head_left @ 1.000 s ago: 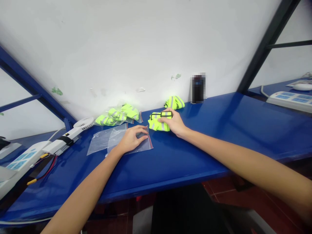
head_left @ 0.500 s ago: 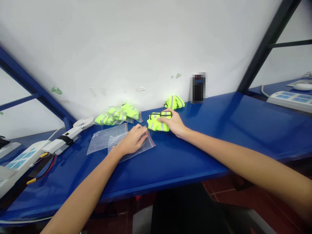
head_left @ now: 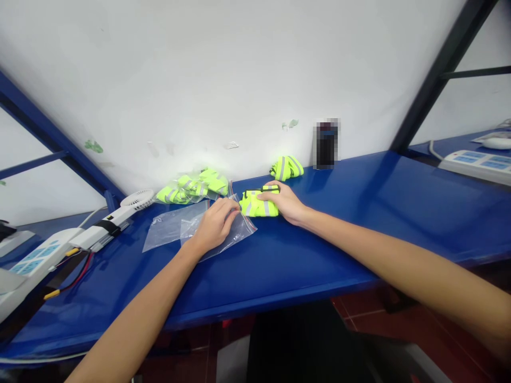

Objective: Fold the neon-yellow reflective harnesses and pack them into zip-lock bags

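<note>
My right hand [head_left: 288, 202] is closed around the right side of a folded neon-yellow reflective vest [head_left: 258, 205] with grey stripes and black edging. My left hand [head_left: 219, 221] pinches the opening edge of a clear zip bag [head_left: 239, 232], just left of the vest. The vest's left edge is right at the bag's mouth; whether any of it is inside I cannot tell. A second clear zip bag [head_left: 163, 230] lies flat on the table, partly beneath the first. Behind the vest, near the wall, sits another folded vest [head_left: 286, 168].
Several bagged yellow vests [head_left: 191, 186] are piled against the wall at the back left. A white handheld fan [head_left: 138, 199], a power strip [head_left: 38, 258] and wires with yellow connectors [head_left: 51, 294] are at the left of the blue table [head_left: 287, 266]. A blurred dark object [head_left: 326, 146] stands at the wall.
My left hand has lifted the bag's opening edge up towards the vest. My right hand has brought the vest slightly left, against the bag's mouth.
</note>
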A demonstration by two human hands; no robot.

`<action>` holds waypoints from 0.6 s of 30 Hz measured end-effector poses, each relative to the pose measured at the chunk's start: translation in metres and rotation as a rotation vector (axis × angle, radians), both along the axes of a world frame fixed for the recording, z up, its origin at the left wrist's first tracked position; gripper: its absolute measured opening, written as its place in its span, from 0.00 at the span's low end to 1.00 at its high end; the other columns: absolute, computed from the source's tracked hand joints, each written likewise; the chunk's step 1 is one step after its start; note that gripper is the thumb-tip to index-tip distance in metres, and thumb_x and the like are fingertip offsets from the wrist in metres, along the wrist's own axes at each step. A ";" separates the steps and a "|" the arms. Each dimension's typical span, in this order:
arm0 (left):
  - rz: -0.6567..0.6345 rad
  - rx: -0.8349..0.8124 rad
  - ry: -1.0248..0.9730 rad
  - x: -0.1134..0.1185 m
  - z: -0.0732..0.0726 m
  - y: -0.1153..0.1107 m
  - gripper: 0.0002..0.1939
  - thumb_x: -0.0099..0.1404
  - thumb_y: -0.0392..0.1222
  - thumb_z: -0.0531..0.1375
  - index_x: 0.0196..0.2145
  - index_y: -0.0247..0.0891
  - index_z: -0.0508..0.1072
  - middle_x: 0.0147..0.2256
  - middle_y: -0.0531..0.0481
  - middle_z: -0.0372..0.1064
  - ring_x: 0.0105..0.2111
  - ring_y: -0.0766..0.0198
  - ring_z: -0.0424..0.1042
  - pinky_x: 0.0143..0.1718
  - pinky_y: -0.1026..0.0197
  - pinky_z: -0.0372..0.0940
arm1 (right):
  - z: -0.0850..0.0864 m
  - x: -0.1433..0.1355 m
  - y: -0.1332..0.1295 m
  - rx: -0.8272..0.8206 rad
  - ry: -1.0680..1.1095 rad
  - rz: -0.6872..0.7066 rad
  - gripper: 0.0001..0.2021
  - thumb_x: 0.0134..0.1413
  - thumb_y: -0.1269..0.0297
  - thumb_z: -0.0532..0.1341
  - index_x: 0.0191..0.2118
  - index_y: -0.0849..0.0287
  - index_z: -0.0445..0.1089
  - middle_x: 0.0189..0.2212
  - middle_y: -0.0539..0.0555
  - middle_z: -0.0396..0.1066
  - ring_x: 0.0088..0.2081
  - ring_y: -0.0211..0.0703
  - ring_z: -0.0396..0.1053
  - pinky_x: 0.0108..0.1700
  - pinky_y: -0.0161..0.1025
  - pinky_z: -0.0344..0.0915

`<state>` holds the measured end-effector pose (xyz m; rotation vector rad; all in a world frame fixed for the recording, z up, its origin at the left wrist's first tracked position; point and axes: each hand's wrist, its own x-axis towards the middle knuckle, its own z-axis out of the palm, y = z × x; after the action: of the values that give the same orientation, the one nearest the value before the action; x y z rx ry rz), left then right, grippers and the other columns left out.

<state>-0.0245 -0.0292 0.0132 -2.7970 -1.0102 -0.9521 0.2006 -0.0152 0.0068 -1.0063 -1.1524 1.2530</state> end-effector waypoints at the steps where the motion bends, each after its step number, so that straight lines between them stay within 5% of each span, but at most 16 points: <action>1: 0.007 0.011 -0.011 0.000 0.001 -0.001 0.09 0.72 0.39 0.48 0.40 0.40 0.67 0.40 0.46 0.69 0.43 0.58 0.67 0.49 0.54 0.62 | 0.002 0.000 -0.002 0.039 -0.069 -0.001 0.21 0.35 0.63 0.70 0.38 0.55 0.65 0.32 0.49 0.70 0.33 0.44 0.70 0.34 0.40 0.67; 6: 0.004 0.049 -0.018 0.002 0.004 -0.003 0.08 0.72 0.38 0.50 0.42 0.40 0.68 0.43 0.45 0.67 0.46 0.59 0.67 0.49 0.56 0.63 | 0.006 -0.001 -0.011 0.172 -0.248 0.065 0.18 0.35 0.63 0.69 0.36 0.56 0.66 0.30 0.47 0.67 0.30 0.41 0.67 0.32 0.39 0.65; 10: 0.012 0.084 -0.036 0.001 0.004 -0.001 0.07 0.71 0.37 0.51 0.42 0.40 0.68 0.44 0.45 0.65 0.47 0.60 0.67 0.49 0.57 0.64 | 0.004 -0.001 -0.007 -0.033 0.001 0.089 0.18 0.35 0.66 0.69 0.35 0.56 0.65 0.29 0.49 0.68 0.31 0.44 0.70 0.28 0.39 0.68; 14: 0.010 0.152 -0.037 0.001 0.000 0.001 0.07 0.71 0.37 0.52 0.42 0.40 0.69 0.46 0.44 0.64 0.47 0.59 0.69 0.48 0.56 0.66 | 0.006 0.005 -0.002 -0.220 0.202 0.268 0.15 0.40 0.67 0.67 0.36 0.57 0.65 0.31 0.54 0.72 0.32 0.48 0.72 0.24 0.40 0.72; 18: -0.003 0.192 -0.048 0.002 -0.002 0.002 0.06 0.70 0.36 0.53 0.42 0.38 0.69 0.49 0.43 0.62 0.42 0.63 0.72 0.45 0.59 0.67 | 0.011 0.008 -0.005 -0.297 0.361 0.391 0.10 0.50 0.67 0.61 0.40 0.58 0.69 0.35 0.56 0.75 0.37 0.48 0.74 0.33 0.47 0.77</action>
<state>-0.0221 -0.0276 0.0107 -2.6324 -0.8682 -1.0596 0.2089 -0.0201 0.0175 -0.7376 -0.9186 1.8756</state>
